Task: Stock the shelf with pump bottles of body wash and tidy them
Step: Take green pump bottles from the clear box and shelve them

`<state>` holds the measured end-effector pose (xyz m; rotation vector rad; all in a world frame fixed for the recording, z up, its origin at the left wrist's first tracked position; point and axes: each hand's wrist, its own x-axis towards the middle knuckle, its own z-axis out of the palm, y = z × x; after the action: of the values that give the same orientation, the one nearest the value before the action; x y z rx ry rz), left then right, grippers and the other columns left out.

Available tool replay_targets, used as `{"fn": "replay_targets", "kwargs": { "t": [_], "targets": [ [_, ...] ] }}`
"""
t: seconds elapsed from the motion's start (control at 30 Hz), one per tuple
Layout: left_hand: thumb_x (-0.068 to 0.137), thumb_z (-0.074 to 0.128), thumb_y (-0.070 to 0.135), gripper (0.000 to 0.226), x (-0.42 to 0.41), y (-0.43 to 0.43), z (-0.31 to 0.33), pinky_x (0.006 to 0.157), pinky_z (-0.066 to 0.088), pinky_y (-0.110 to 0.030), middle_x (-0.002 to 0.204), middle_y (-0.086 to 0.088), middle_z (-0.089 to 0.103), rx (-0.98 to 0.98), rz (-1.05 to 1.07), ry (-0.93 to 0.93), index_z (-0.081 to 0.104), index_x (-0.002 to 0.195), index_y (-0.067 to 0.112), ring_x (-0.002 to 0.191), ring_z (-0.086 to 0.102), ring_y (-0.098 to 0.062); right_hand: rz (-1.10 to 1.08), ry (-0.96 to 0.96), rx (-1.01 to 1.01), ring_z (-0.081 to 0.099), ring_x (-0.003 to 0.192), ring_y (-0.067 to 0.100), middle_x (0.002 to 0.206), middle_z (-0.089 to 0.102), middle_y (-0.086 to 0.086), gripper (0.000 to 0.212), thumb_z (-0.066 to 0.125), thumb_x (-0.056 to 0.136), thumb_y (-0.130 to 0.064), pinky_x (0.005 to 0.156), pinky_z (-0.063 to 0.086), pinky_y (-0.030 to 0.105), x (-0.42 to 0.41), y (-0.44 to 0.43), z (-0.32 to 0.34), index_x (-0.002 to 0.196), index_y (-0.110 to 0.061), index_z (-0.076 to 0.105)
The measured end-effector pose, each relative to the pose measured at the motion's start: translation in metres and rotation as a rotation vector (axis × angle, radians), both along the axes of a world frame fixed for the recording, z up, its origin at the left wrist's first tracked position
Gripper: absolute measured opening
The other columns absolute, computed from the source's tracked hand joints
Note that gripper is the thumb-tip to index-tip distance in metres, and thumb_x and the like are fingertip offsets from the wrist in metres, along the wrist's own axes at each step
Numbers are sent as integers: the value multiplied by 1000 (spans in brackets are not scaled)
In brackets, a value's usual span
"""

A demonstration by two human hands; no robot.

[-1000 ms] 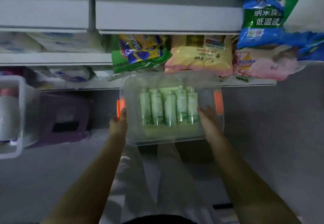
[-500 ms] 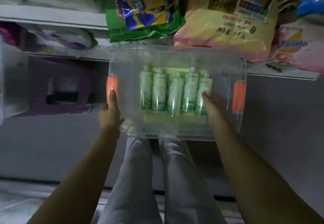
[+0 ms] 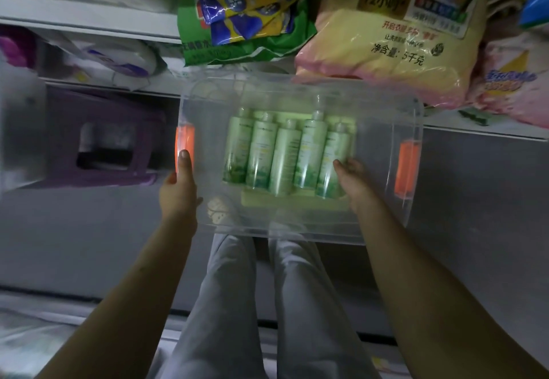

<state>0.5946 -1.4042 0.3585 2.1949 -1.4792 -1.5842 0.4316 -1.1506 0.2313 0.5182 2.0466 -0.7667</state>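
- Pump bottles [image 3: 286,153], five of them in pale green, lie side by side with their necks pointing away from the person. They rest on a flat green tray [image 3: 294,202] inside a clear bin [image 3: 300,231] held out in front of the shelf [image 3: 89,19].
- Each bottle is a smooth, rounded cylinder of glossy plastic. They are probably slick and, if full, moderately heavy, so they could roll or slide if the bin tips.
- A bottle is best gripped around the middle of its body. The narrow neck and pump are the weak point and give poor purchase.
- The bin is thin, translucent, rounded at the corners and likely a little flexible. It has an orange latch [image 3: 184,148] on each short side.
- The left hand [image 3: 178,191] grips the bin's left side, with the thumb pressed flat on the latch and the fingers hidden underneath.
- The right hand [image 3: 353,188] lies over the near right part of the bin, its fingertips just beside the rightmost bottle. I cannot tell whether it clamps the bin or only rests there.
- Soft, crinkly bags, including a yellow bag [image 3: 386,61], crowd the shelf above the bin.
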Motion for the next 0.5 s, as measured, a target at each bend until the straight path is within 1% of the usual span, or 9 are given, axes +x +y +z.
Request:
{"fn": "replay_targets", "kwargs": {
  "t": [0.07,0.1,0.17,0.23,0.3,0.33,0.4,0.43,0.5],
  "targets": [
    [92,47,62,43,0,0,-1,95,52,-45,86,11,49,1,-3,6,48,110,23,99,55,-21,0,-7,-12,56,119,29,136,58,7,63,64,86,-53,105,44,42,1,1,-2,137,-19,49],
    [92,46,62,43,0,-1,-2,96,52,-46,85,12,48,5,-2,7,48,108,23,98,55,-21,5,-21,-18,57,116,27,131,60,6,62,66,87,-51,103,44,39,1,1,-5,135,-16,50],
    [93,46,62,42,-1,-1,-2,96,52,-46,83,12,47,6,3,6,48,104,22,95,55,-20,14,-51,-45,58,110,23,122,60,5,57,68,88,-44,96,44,32,2,1,-8,132,-11,51],
    [93,47,61,40,-1,0,-2,96,52,-46,80,12,46,3,10,0,51,89,21,89,54,-18,-8,-61,-55,61,108,24,123,63,8,56,72,87,-38,96,47,36,3,2,-13,131,-10,53],
    [93,47,61,38,-2,2,-3,94,50,-45,77,12,44,-5,13,-15,48,77,27,78,53,-14,-15,-39,-61,64,102,25,120,67,12,46,75,84,-34,95,51,40,1,3,-14,120,-12,58],
    [92,47,61,37,-2,2,-4,94,51,-45,77,12,44,-6,14,-20,47,76,28,75,52,-11,-4,-21,-58,65,100,26,117,68,11,43,77,80,-38,94,52,42,0,4,-17,113,-17,60],
    [92,48,62,40,-2,1,-3,94,51,-44,78,12,46,1,20,-16,50,80,24,73,52,-8,33,-30,-39,67,100,27,113,69,6,47,77,68,-52,94,53,47,-4,6,-17,103,-25,59],
    [91,48,63,41,-1,1,-4,94,52,-44,78,12,48,0,18,-18,51,83,22,73,53,-8,24,-48,-53,66,102,28,114,68,6,47,76,71,-50,95,53,49,-5,5,-14,106,-24,59],
    [91,49,62,42,1,0,-6,92,51,-44,77,7,50,-14,14,-21,51,79,22,69,53,-9,-68,-87,-103,65,107,31,121,65,10,43,71,87,-34,96,52,51,-6,-1,2,121,-11,59]
  ]
}}
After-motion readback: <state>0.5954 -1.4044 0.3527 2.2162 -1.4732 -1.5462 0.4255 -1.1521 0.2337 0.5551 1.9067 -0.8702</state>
